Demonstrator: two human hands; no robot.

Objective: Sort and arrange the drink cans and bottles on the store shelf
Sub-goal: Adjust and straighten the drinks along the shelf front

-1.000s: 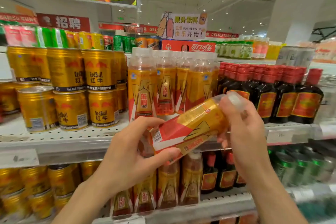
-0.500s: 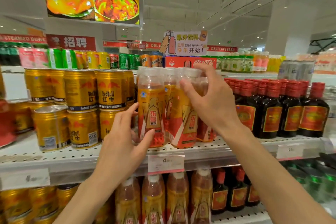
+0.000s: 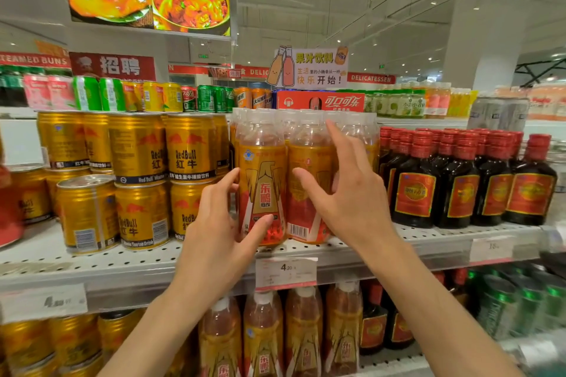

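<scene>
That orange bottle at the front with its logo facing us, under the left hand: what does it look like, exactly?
The front orange bottle is clear plastic with a pale cap and amber drink showing at the shoulder. A gold, orange and red label wraps its body, its logo facing out. It stands upright at the shelf edge above a price tag. The left hand cups its lower left side, thumb on the label. A twin bottle stands close on its right, barcode showing.
</scene>
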